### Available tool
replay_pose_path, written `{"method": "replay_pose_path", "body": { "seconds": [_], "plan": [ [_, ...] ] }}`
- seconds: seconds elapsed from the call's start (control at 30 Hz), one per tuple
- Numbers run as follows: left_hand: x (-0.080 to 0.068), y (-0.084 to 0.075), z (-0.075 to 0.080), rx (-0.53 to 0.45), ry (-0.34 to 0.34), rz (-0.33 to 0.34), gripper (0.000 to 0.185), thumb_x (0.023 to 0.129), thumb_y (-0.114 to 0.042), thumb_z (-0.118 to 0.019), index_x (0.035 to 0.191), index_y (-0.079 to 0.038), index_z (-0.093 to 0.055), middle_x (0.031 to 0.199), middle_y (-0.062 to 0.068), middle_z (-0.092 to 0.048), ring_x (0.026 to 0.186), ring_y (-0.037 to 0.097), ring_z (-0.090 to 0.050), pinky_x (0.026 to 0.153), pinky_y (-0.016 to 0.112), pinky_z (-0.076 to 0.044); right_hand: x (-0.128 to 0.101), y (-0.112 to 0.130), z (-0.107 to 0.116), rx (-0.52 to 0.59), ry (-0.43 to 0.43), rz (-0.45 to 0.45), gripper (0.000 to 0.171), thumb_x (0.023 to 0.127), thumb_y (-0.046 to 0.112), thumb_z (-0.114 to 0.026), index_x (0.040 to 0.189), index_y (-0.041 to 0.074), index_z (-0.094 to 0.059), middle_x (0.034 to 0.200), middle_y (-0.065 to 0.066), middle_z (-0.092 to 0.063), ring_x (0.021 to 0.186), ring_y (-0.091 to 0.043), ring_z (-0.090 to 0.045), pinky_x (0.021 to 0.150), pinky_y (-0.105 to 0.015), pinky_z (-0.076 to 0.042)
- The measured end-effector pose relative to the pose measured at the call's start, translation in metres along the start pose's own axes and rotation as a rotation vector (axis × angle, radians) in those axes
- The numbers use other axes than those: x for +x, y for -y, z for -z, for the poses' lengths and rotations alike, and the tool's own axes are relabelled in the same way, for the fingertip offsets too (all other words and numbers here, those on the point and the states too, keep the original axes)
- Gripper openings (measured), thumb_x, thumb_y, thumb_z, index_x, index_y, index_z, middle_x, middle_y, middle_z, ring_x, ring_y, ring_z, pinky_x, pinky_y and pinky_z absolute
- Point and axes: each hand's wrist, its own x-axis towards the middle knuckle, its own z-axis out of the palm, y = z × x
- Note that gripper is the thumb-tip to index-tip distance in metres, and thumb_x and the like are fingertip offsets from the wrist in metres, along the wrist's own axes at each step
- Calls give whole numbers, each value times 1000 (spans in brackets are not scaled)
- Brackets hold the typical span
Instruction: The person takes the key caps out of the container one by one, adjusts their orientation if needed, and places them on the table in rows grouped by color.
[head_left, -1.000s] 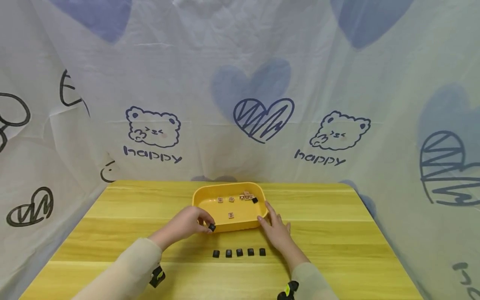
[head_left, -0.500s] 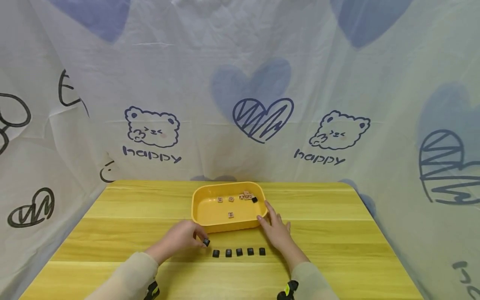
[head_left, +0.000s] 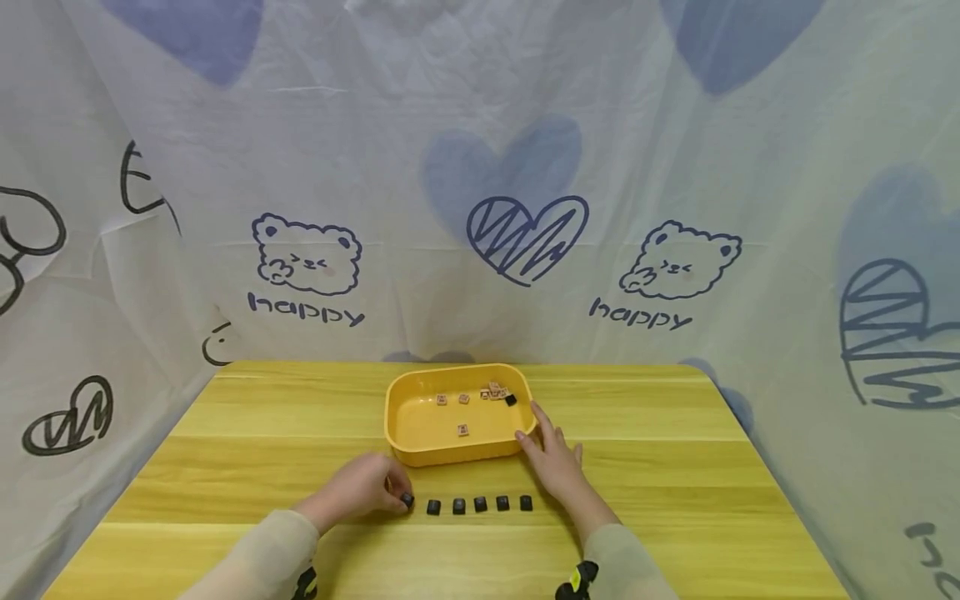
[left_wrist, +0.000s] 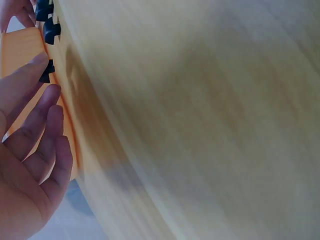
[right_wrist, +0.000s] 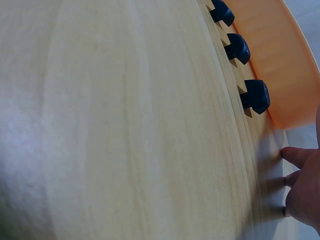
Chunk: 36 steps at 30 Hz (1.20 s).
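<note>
Black keycap [head_left: 407, 500] is pinched in the left hand's grip [head_left: 363, 486] in the head view, just left of a row of five keycaps [head_left: 481, 504] on the bench [head_left: 660, 467]; can't tell if it's touching down. Right hand's grip [head_left: 553, 460] is unclenched, fingers against the yellow tray [head_left: 457, 455], brownish pieces [head_left: 462, 431] inside. Left wrist view: that keycap sits at the fingertips. Right wrist view: three row keycaps near the tray's wall.

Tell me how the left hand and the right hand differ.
The left hand pinches a black keycap; the right hand holds no keycap, its fingers fairly straight.
The left hand is just beyond the left end of the keycap row; the right hand is at the right end of the yellow tray.
Both are bare.
</note>
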Motion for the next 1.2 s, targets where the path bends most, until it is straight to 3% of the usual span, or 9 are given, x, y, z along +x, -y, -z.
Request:
{"method": "replay_pose_path", "body": {
  "seconds": [0.13, 0.6, 1.03, 1.2],
  "plan": [
    [-1, 0, -2, -34, 27, 10, 15, 73, -11, -85, 79, -17, -73, 72, -15, -63, 66, 4, -55, 63, 28, -47, 0, 0, 0, -1, -1, 1, 70, 99, 57, -41, 157, 28, -16, 153, -19, -31, 139, -51, -18, 107, -67, 10],
    [3, 0, -8, 23, 25, 61, 18, 72, -17, -87, 75, -20, -70, 68, -15, -59, 63, 6, -52, 61, 30, -45, 0, 2, -1, 7, 1, -6, 67, 101, 52, -43, 157, 29, -15, 153, -19, -31, 139, -51, -17, 107, -66, 10],
    [1, -5, 2, 1, 5, 80, 17, 71, -20, -87, 80, -19, -72, 72, -13, -61, 66, 7, -53, 63, 31, -46, 2, 1, -2, 5, 7, -11, 66, 101, 49, -44, 157, 31, -15, 153, -18, -31, 140, -50, -17, 107, -66, 10],
    [8, -16, 9, 30, -9, 43, 18, 71, -20, -87, 78, -17, -71, 75, -13, -63, 65, 7, -53, 61, 31, -46, 1, 0, -1, 4, 3, -9, 65, 101, 48, -44, 157, 30, -15, 153, -19, -31, 140, -50, -17, 107, -66, 10]
  ]
}}
